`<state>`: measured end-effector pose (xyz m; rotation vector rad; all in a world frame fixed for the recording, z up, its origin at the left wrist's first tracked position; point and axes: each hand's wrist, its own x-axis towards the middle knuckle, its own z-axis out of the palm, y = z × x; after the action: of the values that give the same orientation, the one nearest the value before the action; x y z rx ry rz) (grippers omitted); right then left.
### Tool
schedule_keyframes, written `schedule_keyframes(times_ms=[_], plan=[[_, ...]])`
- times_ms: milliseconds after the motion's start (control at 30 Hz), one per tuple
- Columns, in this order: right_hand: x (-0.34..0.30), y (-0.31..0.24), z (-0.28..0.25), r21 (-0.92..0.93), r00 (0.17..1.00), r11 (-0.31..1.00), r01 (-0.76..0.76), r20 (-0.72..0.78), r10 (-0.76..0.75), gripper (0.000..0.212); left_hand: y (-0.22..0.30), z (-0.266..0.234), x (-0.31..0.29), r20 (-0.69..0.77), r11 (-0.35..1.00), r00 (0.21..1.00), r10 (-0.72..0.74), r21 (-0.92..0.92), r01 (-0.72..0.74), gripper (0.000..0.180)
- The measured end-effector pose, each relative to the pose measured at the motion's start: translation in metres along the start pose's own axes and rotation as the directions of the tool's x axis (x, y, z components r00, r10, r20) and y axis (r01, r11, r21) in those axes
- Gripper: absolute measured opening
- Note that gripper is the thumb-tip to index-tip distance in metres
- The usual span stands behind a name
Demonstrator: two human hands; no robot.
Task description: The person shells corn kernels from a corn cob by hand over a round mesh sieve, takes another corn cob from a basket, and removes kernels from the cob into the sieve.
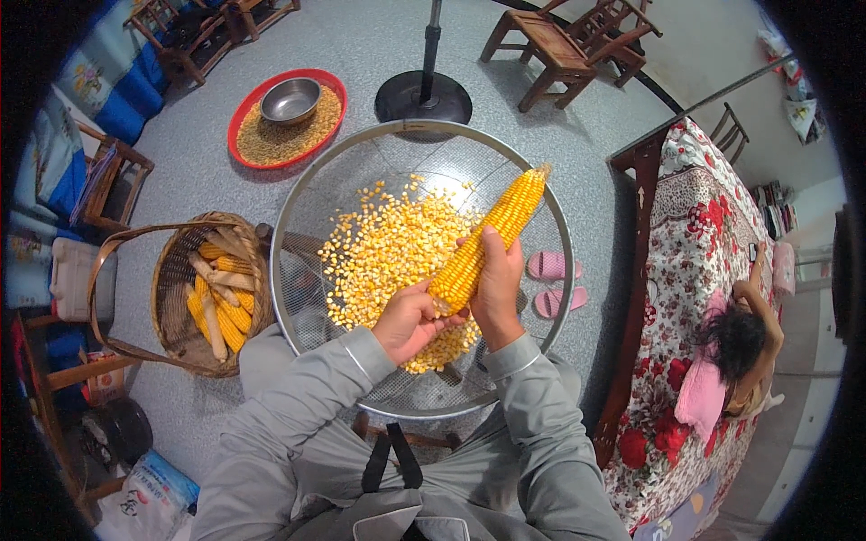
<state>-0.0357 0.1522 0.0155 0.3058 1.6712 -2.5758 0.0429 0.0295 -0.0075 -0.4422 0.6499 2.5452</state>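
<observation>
A large yellow corn cob (494, 233) is held at a slant over a round wire-mesh sieve (287, 194) on my lap, its tip pointing to the far right. My right hand (498, 284) wraps the cob's middle, thumb lying along the kernels. At the near end, my left hand (413, 317) is closed round the cob's base, its fingers partly hidden beneath. Kernels still cover the visible side of the cob. Loose yellow and whitish corn kernels (388, 243) lie heaped in the sieve below both hands.
To my left stands a wicker basket (171, 316) with full cobs and bare cores. Beyond it, a red tray (236, 135) of grain holds a metal bowl (290, 101). A black stand base (397, 97) is ahead; pink slippers (555, 265) and a bed (645, 388) with a person lie right.
</observation>
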Motion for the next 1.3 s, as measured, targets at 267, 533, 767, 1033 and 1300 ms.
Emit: schedule_keyframes(times_ms=[267, 533, 767, 1033, 1300], plan=[[0.003, -0.004, 0.0, 0.052, 0.999, 0.998, -0.022, -0.034, 0.024, 0.024, 0.004, 0.009, -0.002, 0.003, 1.0, 1.0, 0.002, -0.028, -0.002, 0.039], [0.0, 0.003, -0.005, 0.0, 0.999, 0.999, -0.04, -0.012, 0.04, 0.024, 0.007, 0.008, -0.001, -0.08, 0.997, 0.996, -0.048, 0.055, 0.053, 0.034], [0.003, 0.007, -0.003, -0.003, 1.0, 1.0, -0.018, -0.007, 0.018, 0.025, 0.005, 0.003, 0.001, -0.022, 0.997, 0.999, -0.024, 0.073, 0.025, 0.034], [0.005, 0.006, -0.005, 0.006, 0.998, 0.999, -0.053, -0.014, 0.053, 0.025, 0.005, 0.013, -0.001, -0.092, 0.969, 0.996, -0.019, 0.242, 0.041, 0.032], [0.008, -0.003, -0.01, 0.028, 0.989, 0.989, -0.143, -0.026, 0.144, 0.025, 0.008, 0.012, 0.002, 0.003, 0.939, 0.996, -0.084, 0.334, 0.078, 0.03]])
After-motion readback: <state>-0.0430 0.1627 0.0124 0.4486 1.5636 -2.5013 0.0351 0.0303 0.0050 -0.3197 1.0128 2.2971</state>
